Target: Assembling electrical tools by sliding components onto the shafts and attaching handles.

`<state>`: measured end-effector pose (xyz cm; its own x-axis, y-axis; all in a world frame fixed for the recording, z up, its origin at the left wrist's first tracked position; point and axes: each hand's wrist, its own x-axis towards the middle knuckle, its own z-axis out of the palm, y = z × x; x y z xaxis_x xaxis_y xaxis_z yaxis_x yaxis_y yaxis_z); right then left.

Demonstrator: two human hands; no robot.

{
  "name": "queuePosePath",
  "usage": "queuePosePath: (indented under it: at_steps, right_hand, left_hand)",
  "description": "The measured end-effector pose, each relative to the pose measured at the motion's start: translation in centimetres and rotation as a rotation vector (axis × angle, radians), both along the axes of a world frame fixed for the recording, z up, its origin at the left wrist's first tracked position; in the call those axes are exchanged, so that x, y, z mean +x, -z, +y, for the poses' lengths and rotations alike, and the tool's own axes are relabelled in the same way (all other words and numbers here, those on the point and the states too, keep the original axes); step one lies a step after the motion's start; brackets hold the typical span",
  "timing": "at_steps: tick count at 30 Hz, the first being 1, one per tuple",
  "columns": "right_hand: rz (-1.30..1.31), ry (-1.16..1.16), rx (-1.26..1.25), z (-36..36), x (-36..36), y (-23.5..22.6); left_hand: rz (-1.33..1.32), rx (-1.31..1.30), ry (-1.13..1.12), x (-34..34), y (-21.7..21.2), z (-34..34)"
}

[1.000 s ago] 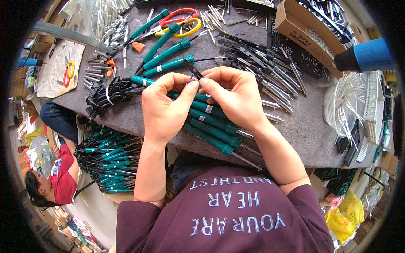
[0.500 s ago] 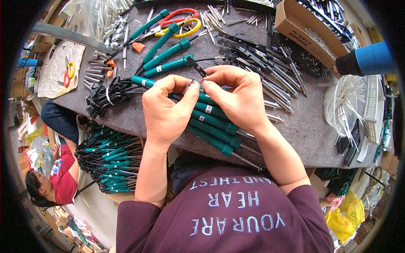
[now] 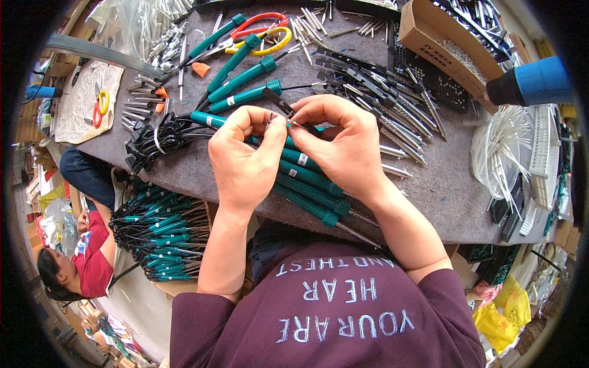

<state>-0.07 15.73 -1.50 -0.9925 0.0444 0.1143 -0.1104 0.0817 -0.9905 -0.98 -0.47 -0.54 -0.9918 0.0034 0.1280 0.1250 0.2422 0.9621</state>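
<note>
My left hand [image 3: 245, 161] and my right hand [image 3: 342, 150] meet over the workbench, each closed in a pinch with fingertips nearly touching. A thin dark wire end [image 3: 272, 116] shows at my left thumb and forefinger. Between the fingers of my right hand is a flat black strip [image 3: 280, 102], its far end pointing up and left; the rest is hidden. Below and behind the hands lie several green-handled soldering irons [image 3: 310, 178], some with metal shafts. More green handles [image 3: 245, 95] with cords fan out beyond my left hand.
Metal rods with black pieces [image 3: 392, 104] are piled to the right. Scissors [image 3: 265, 35] lie at the back, near orange scraps [image 3: 200, 69]. At right are a cardboard box [image 3: 438, 58] and a blue tool with a dark nozzle [image 3: 537, 84]. A person in red [image 3: 95, 251] sits at left beside stacked irons [image 3: 162, 236].
My right hand has shifted slightly left, closer to my left hand. The black strip has moved left and down with it. Both hands stay pinched.
</note>
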Motion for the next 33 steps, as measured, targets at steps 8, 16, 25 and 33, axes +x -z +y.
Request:
queuePosePath:
  at_steps: [8, 16, 25, 33]
  right_hand:
    - [0.355, 0.076, 0.262, -0.2, 0.2, 0.4]
    - [0.325, 0.005, 0.378, 0.2, -0.3, 0.4]
    - [-0.078, -0.225, -0.023, 1.1, -0.7, 0.4]
    - [0.024, -0.045, 0.191, 0.5, -0.5, -0.4]
  left_hand:
    - [-0.067, 0.033, 0.043, 0.1, -0.6, -0.3]
    - [0.073, -0.039, 0.159, -0.9, -0.3, -1.1]
    - [0.145, -0.054, 0.14, -0.9, 0.2, -0.8]
    - [0.033, -0.089, 0.083, 0.1, 0.2, -0.7]
